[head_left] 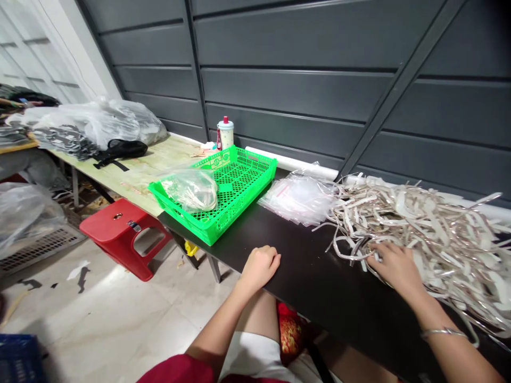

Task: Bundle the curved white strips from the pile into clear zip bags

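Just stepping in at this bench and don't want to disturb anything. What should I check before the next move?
Right hand has hold of a strip from the pile of pale, shiny strips: cannot tell, its fingers are in the pile's edge.
Left hand is free: ok, it rests empty on the black tabletop.
Strips stay on the tabletop: not ok, some hang over the near edge by the right wrist.
Clear zip bags are apart from the pile: not ok, strip ends reach them.
Contents of the clear bag in the green plastic crate: cannot tell, the plastic blurs them.
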Tool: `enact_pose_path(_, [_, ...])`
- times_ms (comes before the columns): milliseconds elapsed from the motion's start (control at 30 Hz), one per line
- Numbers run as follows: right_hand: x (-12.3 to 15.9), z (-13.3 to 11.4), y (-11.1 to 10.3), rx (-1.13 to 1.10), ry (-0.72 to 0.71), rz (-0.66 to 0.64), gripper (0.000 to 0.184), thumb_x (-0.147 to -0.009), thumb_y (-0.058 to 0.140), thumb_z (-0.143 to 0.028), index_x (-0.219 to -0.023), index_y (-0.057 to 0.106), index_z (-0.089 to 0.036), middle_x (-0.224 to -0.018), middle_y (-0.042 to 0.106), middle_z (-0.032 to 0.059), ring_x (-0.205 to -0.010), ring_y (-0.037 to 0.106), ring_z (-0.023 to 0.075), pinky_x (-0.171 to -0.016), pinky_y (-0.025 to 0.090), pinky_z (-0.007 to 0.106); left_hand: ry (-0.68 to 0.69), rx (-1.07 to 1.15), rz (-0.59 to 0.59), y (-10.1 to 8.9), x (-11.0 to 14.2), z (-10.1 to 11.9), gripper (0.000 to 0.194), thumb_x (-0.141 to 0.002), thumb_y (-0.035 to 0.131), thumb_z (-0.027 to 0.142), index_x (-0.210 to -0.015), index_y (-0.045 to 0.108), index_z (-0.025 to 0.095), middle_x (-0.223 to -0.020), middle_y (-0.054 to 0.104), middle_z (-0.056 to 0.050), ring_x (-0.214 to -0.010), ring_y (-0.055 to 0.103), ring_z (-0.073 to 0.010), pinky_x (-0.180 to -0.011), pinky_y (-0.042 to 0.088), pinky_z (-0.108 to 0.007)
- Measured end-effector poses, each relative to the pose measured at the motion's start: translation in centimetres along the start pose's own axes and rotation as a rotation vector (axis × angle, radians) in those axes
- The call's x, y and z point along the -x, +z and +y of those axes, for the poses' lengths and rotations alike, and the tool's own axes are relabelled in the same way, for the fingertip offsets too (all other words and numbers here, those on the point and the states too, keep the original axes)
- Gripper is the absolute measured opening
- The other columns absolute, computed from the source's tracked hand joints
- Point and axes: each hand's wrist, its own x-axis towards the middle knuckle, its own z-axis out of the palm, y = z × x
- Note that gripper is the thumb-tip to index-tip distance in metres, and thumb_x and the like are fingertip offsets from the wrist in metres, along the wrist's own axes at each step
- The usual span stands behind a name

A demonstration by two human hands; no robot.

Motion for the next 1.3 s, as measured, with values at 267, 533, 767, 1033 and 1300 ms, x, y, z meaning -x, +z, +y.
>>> enact_pose_path(267, [-0.4, -0.9, -1.5, 0.140, 0.015, 0.126, 0.041, -0.082, 0.038, -0.046, -0.085, 0.065, -0.015, -0.089, 0.066, 0.0142, -0.086, 0.056, 0.0268, -0.080, 0.039, 0.037, 0.002, 0.008, -0.013, 0.2, 0.0, -0.1, 0.026, -0.092, 0.039, 0.026, -0.072, 0.054, 0.018, -0.069, 0.055, -0.001, -0.067, 0.055, -0.0148, -0.066, 0.039, -0.027])
enact_pose_path(533, [-1.5, -3.1, -4.5, 0.060, 0.042, 0.408, 0.032, -0.084, 0.047, -0.044, -0.079, 0.063, -0.017, -0.084, 0.066, 0.0137, -0.087, 0.061, 0.0255, -0.081, 0.042, 0.035, -0.015, 0.034, -0.022, 0.0, 0.0, 0.1, 0.027, -0.092, 0.038, 0.027, -0.072, 0.054, 0.019, -0.068, 0.054, -0.001, -0.067, 0.054, -0.0148, -0.067, 0.038, -0.027])
enact_pose_path(767, [-2.0, -6.5, -4.9, 0.005, -0.151, 0.306, 0.027, -0.087, 0.051, -0.038, -0.085, 0.065, -0.015, -0.091, 0.063, 0.0128, -0.092, 0.057, 0.0260, -0.083, 0.044, 0.039, -0.021, 0.113, -0.020, -0.1, -0.3, 0.3, 0.027, -0.091, 0.039, 0.025, -0.069, 0.054, 0.019, -0.067, 0.055, -0.001, -0.065, 0.054, -0.0137, -0.063, 0.038, -0.025])
enact_pose_path(1033, [0.4, -11.4, -1.2, -0.219, -0.266, -0.180, 0.020, -0.089, 0.042, -0.017, -0.095, 0.062, -0.018, -0.104, 0.059, 0.0104, -0.100, 0.053, 0.0244, -0.086, 0.048, 0.042, 0.163, 0.223, -0.158, -0.6, -3.7, 3.5, 0.027, -0.089, 0.040, 0.023, -0.066, 0.053, 0.019, -0.065, 0.055, 0.000, -0.063, 0.054, -0.0128, -0.060, 0.038, -0.023])
enact_pose_path(1300, [1.1, -9.6, -3.0, -0.350, -0.229, -0.080, 0.023, -0.091, 0.041, -0.015, -0.103, 0.060, -0.020, -0.112, 0.056, 0.0112, -0.112, 0.050, 0.0241, -0.094, 0.044, 0.044, 0.264, 0.192, -0.242, 2.2, -12.2, 4.9, 0.015, -0.080, 0.053, 0.024, -0.066, 0.056, 0.020, -0.070, 0.059, -0.001, -0.066, 0.057, -0.0157, -0.059, 0.038, -0.024])
